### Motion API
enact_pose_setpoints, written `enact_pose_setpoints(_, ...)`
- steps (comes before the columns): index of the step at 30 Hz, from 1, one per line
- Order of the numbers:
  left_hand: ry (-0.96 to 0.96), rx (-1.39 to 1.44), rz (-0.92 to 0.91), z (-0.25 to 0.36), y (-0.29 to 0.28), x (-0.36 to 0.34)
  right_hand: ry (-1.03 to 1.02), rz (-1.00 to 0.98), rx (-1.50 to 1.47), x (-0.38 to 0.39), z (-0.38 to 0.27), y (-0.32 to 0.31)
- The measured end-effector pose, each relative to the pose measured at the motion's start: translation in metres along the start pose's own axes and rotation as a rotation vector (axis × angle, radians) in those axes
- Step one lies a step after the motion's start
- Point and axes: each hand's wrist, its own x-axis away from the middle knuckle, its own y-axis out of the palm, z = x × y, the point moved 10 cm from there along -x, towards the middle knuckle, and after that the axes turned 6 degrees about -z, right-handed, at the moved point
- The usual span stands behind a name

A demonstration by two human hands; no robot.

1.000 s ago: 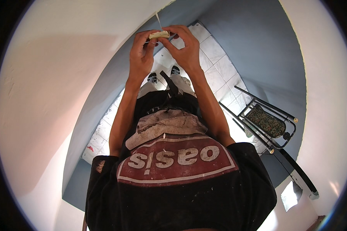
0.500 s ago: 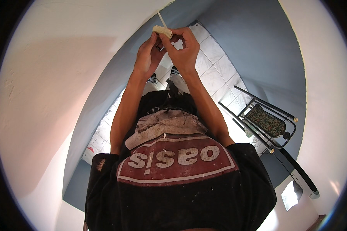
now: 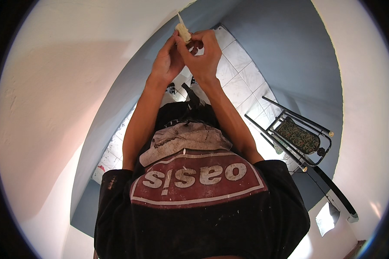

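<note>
At the top of the view, a small cream roll of masking tape [image 3: 183, 33] sits between the fingertips of both my hands. A pale narrow strip of tape [image 3: 180, 18] rises from it toward the wall. My left hand [image 3: 165, 62] pinches the roll from its left side, fingers partly hidden behind it. Thumb against the roll's lower edge, my right hand [image 3: 205, 56] grips it from the right with its fingers curled. Both arms reach out straight ahead of me.
A wall [image 3: 56, 86], white with a blue-grey band, runs close on my left; a blue-grey wall [image 3: 289, 47] stands right. Pale floor tiles [image 3: 237, 93] lie between them. A black metal chair [image 3: 298, 136] with a patterned pad stands on the right.
The roll of masking tape has turned from lying crosswise to more upright. My left fingers have shifted up along its side, and my right hand has moved slightly left.
</note>
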Motion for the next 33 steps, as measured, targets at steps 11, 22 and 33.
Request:
enact_pose_setpoints(11, -0.11, 0.144, -0.011, 0.004, -0.002, -0.007, 0.351, -0.186, -0.323, -0.022, 0.072, 0.011)
enact_pose_setpoints(22, -0.11, 0.165, 0.027, 0.001, 0.001, -0.011, 0.759, -0.517, -0.851, -0.032, 0.096, 0.063)
enact_pose_setpoints(33, 0.02, 0.145, 0.029, -0.007, 0.005, -0.011, 1.001, -0.663, -1.067, -0.02, 0.095, 0.083)
